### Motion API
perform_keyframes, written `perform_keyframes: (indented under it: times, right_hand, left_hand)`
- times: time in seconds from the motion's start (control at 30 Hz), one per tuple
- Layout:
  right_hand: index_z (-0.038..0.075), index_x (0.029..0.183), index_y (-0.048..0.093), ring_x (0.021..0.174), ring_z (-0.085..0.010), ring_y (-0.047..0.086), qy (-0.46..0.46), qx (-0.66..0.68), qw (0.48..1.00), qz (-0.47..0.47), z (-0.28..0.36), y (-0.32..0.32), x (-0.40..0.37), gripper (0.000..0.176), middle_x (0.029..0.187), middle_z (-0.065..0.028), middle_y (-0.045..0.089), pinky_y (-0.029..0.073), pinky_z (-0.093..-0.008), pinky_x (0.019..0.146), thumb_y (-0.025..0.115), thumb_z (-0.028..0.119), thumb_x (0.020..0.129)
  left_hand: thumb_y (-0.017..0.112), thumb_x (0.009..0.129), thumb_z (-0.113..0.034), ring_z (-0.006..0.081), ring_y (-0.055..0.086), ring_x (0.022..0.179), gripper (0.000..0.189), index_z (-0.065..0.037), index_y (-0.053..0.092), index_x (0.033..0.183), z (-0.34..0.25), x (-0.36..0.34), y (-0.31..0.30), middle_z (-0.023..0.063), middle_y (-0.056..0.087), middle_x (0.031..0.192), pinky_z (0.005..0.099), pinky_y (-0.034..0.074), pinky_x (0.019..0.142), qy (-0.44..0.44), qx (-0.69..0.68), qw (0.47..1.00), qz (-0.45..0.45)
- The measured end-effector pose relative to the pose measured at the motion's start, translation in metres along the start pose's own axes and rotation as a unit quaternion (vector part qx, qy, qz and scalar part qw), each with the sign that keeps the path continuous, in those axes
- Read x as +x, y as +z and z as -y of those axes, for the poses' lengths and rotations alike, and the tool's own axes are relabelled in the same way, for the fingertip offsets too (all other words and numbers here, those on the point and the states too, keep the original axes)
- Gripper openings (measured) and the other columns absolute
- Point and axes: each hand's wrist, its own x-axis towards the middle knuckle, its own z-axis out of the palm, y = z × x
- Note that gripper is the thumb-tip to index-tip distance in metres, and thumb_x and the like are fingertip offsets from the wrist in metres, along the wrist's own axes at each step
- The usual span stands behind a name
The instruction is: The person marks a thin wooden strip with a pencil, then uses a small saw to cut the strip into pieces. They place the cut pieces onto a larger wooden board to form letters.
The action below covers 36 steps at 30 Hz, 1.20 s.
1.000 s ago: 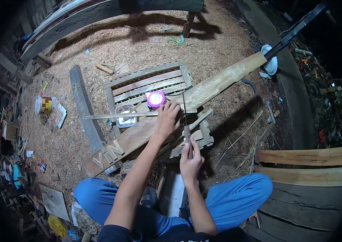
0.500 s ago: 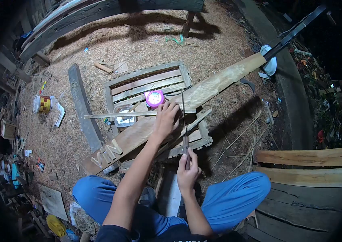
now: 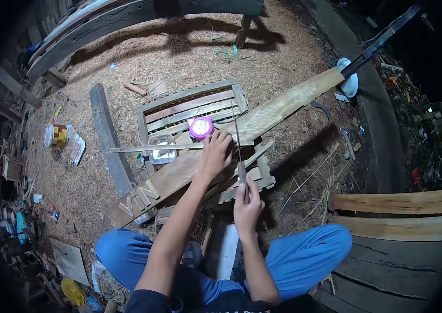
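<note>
My right hand (image 3: 248,204) is closed round the handle of a handsaw (image 3: 238,151), its thin blade seen almost edge-on and pointing away from me. The blade crosses a narrow wooden strip (image 3: 143,148) near its right end. With fingers curled, my left hand (image 3: 216,154) grips the strip against a long wide plank (image 3: 278,109), just left of the blade. A pink tape measure (image 3: 200,128) lies beyond my left fingers. Beside it is a clear plastic tub (image 3: 162,151). Short wooden pieces (image 3: 138,199) form letter-like shapes on the plank's near end.
A slatted wooden frame (image 3: 150,104) lies under the plank. At left are a curved timber (image 3: 107,135) and a paint can (image 3: 56,135). A sickle-like blade (image 3: 321,108) is near the plank's right edge. Stacked boards (image 3: 398,227) stand at lower right; a bench (image 3: 143,18) is at the back.
My right hand has pushed the saw forward, away from me, so the blade reaches farther past the strip. My left hand stays in place on the strip.
</note>
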Motion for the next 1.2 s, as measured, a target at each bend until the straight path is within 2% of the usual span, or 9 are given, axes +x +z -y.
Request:
perform_keyframes:
  times: [0.13, 0.2, 0.43, 0.6, 0.87, 0.93, 1.0, 1.13, 1.2]
  right_hand:
    - [0.000, 0.128, 0.067, 0.092, -0.0298, 0.078, -0.020, 0.025, 0.999, -0.025, -0.014, -0.009, -0.031, 0.030, 0.102, -0.0218, 0.076, 0.058, -0.0390, 0.076, 0.063, 0.018, 0.104]
    - [-0.002, 0.128, 0.066, 0.095, -0.0270, 0.077, 0.065, 0.007, 0.998, 0.008, -0.009, -0.011, -0.025, 0.031, 0.102, -0.0220, 0.076, 0.057, -0.0386, 0.078, 0.063, 0.018, 0.104]
    - [-0.002, 0.128, 0.066, 0.095, -0.0279, 0.077, 0.008, 0.018, 1.000, -0.015, -0.010, -0.012, -0.035, 0.031, 0.102, -0.0230, 0.076, 0.058, -0.0392, 0.076, 0.062, 0.018, 0.105]
    - [-0.001, 0.127, 0.067, 0.093, -0.0305, 0.078, 0.057, -0.011, 0.998, 0.017, -0.004, -0.016, -0.022, 0.030, 0.100, -0.0239, 0.076, 0.059, -0.0393, 0.077, 0.063, 0.018, 0.104]
    - [-0.002, 0.128, 0.066, 0.099, -0.0330, 0.077, 0.003, 0.026, 1.000, 0.012, -0.013, -0.009, -0.008, 0.030, 0.107, -0.0260, 0.076, 0.059, -0.0392, 0.080, 0.062, 0.016, 0.104]
    - [-0.003, 0.128, 0.065, 0.099, -0.0316, 0.077, -0.019, 0.033, 0.999, 0.007, -0.013, -0.002, -0.001, 0.030, 0.106, -0.0252, 0.076, 0.059, -0.0396, 0.082, 0.062, 0.015, 0.105]
    - [-0.006, 0.128, 0.064, 0.102, -0.0300, 0.077, 0.031, 0.001, 0.999, 0.040, 0.003, -0.008, -0.002, 0.031, 0.108, -0.0249, 0.076, 0.059, -0.0393, 0.084, 0.061, 0.015, 0.105]
    - [-0.005, 0.129, 0.064, 0.098, -0.0297, 0.077, 0.011, 0.028, 1.000, 0.008, -0.011, -0.016, -0.027, 0.031, 0.107, -0.0268, 0.075, 0.059, -0.0394, 0.081, 0.061, 0.015, 0.105]
    - [-0.005, 0.128, 0.064, 0.099, -0.0291, 0.077, -0.010, 0.041, 0.999, 0.003, -0.010, -0.007, -0.008, 0.029, 0.107, -0.0265, 0.075, 0.059, -0.0393, 0.082, 0.060, 0.013, 0.105]
  left_hand:
    - [0.073, 0.078, -0.008, 0.0343, 0.055, 0.118, 0.031, -0.003, 0.059, 0.105, 0.003, 0.001, 0.001, 0.0145, 0.060, 0.119, 0.0446, 0.041, 0.100, 0.007, -0.035, 0.999, -0.019]
    - [0.074, 0.077, -0.004, 0.0336, 0.055, 0.117, 0.031, -0.004, 0.061, 0.105, 0.003, -0.002, 0.001, 0.0127, 0.061, 0.118, 0.0445, 0.041, 0.101, -0.003, -0.042, 0.999, -0.024]
    - [0.075, 0.075, 0.000, 0.0329, 0.055, 0.114, 0.034, -0.004, 0.063, 0.106, 0.001, 0.000, 0.001, 0.0106, 0.061, 0.117, 0.0439, 0.042, 0.100, -0.004, -0.046, 0.998, -0.035]
    - [0.075, 0.076, -0.001, 0.0329, 0.055, 0.114, 0.034, -0.004, 0.063, 0.107, -0.002, 0.000, 0.002, 0.0107, 0.061, 0.117, 0.0442, 0.042, 0.099, -0.023, -0.041, 0.998, -0.037]
    - [0.076, 0.077, -0.006, 0.0324, 0.055, 0.115, 0.034, -0.004, 0.060, 0.106, 0.002, 0.001, 0.005, 0.0120, 0.061, 0.118, 0.0438, 0.042, 0.099, -0.003, -0.024, 0.999, -0.039]
    - [0.077, 0.076, -0.006, 0.0322, 0.055, 0.115, 0.035, -0.004, 0.060, 0.107, 0.000, 0.000, 0.003, 0.0117, 0.061, 0.119, 0.0437, 0.041, 0.100, -0.012, -0.020, 0.999, -0.027]
    - [0.077, 0.075, -0.006, 0.0319, 0.055, 0.116, 0.037, -0.004, 0.061, 0.107, 0.000, 0.002, 0.001, 0.0114, 0.061, 0.120, 0.0436, 0.041, 0.100, -0.014, -0.015, 1.000, -0.015]
    - [0.078, 0.071, -0.005, 0.0323, 0.055, 0.117, 0.041, -0.003, 0.060, 0.107, 0.000, 0.002, 0.003, 0.0117, 0.061, 0.119, 0.0432, 0.041, 0.100, -0.005, -0.014, 0.999, -0.034]
    - [0.078, 0.071, -0.005, 0.0311, 0.056, 0.118, 0.041, -0.004, 0.060, 0.107, 0.001, 0.001, 0.003, 0.0116, 0.061, 0.119, 0.0430, 0.041, 0.100, -0.003, -0.017, 0.999, -0.030]
